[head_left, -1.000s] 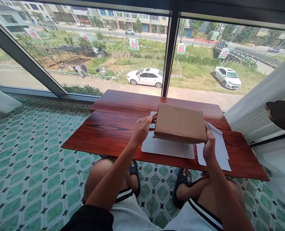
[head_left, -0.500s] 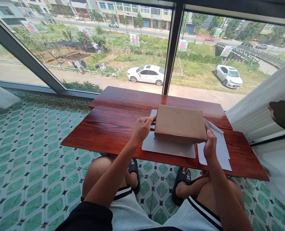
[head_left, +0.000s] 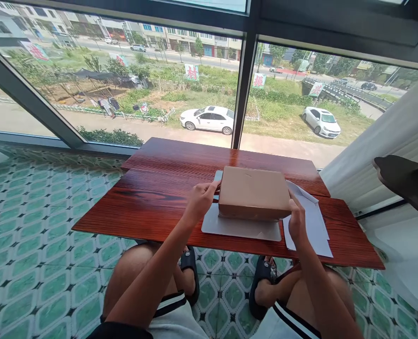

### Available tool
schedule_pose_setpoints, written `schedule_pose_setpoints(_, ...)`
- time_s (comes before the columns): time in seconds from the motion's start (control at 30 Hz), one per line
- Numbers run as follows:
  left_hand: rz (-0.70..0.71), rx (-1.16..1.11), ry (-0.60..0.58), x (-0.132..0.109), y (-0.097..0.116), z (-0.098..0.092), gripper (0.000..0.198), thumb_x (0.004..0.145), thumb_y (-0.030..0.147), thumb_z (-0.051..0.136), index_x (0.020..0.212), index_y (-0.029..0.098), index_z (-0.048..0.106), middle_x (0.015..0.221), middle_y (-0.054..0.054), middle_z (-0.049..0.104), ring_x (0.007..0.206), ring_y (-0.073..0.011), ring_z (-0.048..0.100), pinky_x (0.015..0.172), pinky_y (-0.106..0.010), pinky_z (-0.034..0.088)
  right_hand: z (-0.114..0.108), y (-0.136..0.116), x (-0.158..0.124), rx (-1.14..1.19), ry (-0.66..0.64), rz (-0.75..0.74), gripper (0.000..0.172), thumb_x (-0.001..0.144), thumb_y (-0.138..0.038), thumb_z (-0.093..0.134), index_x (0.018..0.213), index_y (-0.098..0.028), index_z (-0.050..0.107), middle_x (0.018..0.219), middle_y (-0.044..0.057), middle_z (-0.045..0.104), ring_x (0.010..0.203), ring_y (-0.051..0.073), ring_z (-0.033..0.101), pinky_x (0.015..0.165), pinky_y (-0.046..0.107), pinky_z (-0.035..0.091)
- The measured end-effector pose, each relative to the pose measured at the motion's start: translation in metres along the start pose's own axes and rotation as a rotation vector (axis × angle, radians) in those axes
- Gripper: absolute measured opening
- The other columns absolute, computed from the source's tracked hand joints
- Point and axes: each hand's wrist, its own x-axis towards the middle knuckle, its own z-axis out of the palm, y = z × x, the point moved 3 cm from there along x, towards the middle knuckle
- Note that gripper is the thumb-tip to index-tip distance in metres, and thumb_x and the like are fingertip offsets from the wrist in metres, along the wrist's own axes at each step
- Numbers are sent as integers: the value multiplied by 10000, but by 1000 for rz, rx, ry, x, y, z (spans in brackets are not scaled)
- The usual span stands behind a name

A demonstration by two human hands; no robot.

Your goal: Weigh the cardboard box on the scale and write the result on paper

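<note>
A brown cardboard box (head_left: 254, 190) is gripped between my two hands. My left hand (head_left: 201, 201) is closed on its left side, and my right hand (head_left: 295, 217) holds the right side near the front corner. Some fingertips are hidden behind the box. Beneath it lies a flat silver-grey panel (head_left: 240, 229), like a closed laptop, on the dark red wooden table (head_left: 159, 202). Whether the box touches the panel, I cannot tell. White paper sheets (head_left: 311, 226) lie right of the box, partly under my right hand.
Behind the table stand large windows with a dark frame post (head_left: 242, 94). A white curtain (head_left: 374, 136) hangs at the right, near a dark curved object (head_left: 403, 181). My knees and black slippers (head_left: 263, 278) are below the table's front edge.
The view has tilted up and shifted slightly right, so the table scene sits lower and further left. Both hands still hold the box, which shows more of its front side.
</note>
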Motion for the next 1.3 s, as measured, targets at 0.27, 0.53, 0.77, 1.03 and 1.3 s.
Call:
schedule_pose_setpoints(0.27,-6,-27,-42,2,-5,-1,546,911,628,479,974,178,783,996,-71,771,976,-261,719,696,-307,599,2,2,-1,-18,21,3,594,983,-525,391,1419,-187,611,1479,95,559,1384,301,490,1147,432,369)
schedule_pose_setpoints(0.53,53,213,-69,4,-1,-8,613,946,627,360,1079,191,771,1008,-91,773,946,-268,723,734,-332,561,3,6,-1,-16,31,34,587,982,-553,392,1366,-182,635,1450,120,574,1368,309,490,1137,455,362)
schedule_pose_setpoints(0.77,231,518,161,-3,17,-22,396,956,372,408,1166,245,718,1189,-43,735,938,-216,694,817,-346,497,-10,-2,-14,-181,272,-103,499,1037,-521,306,1295,-190,576,1278,132,570,1168,263,532,1025,455,397)
schedule_pose_setpoints(1.03,777,324,168,-52,55,-28,233,855,37,435,781,196,588,741,15,590,678,-104,542,635,-246,408,28,-72,-69,-233,0,-700,223,986,-159,345,814,-199,481,712,19,464,703,172,446,654,331,333)
schedule_pose_setpoints(1.3,1140,497,-308,-116,77,15,84,802,156,498,846,196,557,788,-1,595,654,-145,489,531,-326,361,99,-74,-126,-297,-376,-993,283,919,-117,444,673,-235,517,562,-22,370,530,148,318,515,311,283)
